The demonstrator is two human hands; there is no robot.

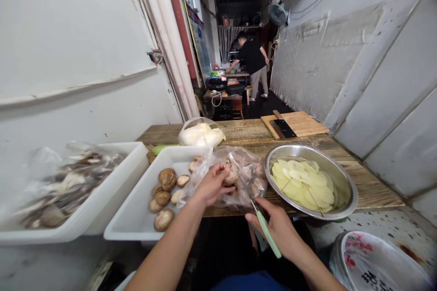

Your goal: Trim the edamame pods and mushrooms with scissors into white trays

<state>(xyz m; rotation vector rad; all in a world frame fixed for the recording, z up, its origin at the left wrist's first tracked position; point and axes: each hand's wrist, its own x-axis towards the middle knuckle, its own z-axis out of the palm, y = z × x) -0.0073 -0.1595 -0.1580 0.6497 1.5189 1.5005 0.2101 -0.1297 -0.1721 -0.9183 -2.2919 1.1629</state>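
Observation:
A clear plastic bag (251, 163) of mushrooms lies on the table in front of me. At its opening my left hand (212, 185) has its fingers and thumb curled around a mushroom (231, 176), partly hidden by the fingers. My right hand (278, 227) grips a knife (267, 233) with a pale green handle, its narrow blade pointing up and forward by the bag. Left of the bag, a white tray (128, 218) holds several brown-capped mushrooms (167, 179), some with pale stem sides showing.
A steel bowl (353, 195) of sliced potatoes in water stands at right. Behind it, a cleaver (285, 128) lies on a cutting board (307, 123). A second white tub (136, 154) with oyster mushrooms is far left, a lined bucket (382, 259) lower right. A person (252, 59) bends over a distant table.

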